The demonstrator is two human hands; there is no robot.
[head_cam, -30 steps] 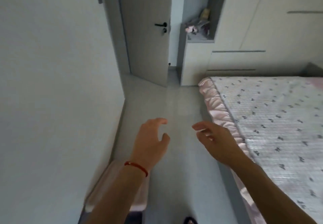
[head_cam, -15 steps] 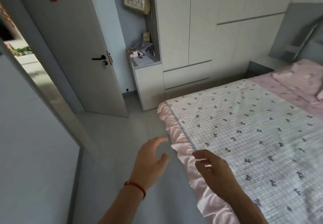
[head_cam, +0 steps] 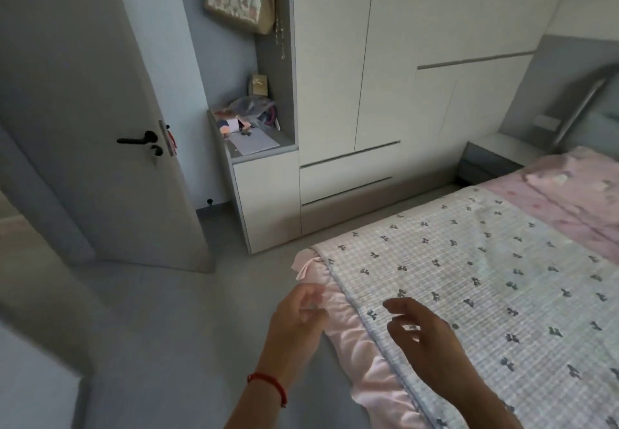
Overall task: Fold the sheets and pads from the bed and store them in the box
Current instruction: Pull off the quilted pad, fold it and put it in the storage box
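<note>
A white checked pad with small dark prints lies flat on the bed, edged by a pink ruffled sheet that hangs over the side. More pink bedding shows at the bed's far end. My left hand, with a red string at the wrist, hovers at the pink ruffle near the bed's corner, fingers loosely curled and holding nothing. My right hand hovers over the pad's near edge, fingers relaxed and empty. No box is in view.
A grey door stands open on the left. White wardrobes with drawers line the far wall, with a cluttered niche shelf. A grey nightstand sits beside the bed. Grey floor runs between door and bed.
The view has swung right from the hallway floor toward the bed. Both hands now hover at the bed's near corner instead of over bare floor.
</note>
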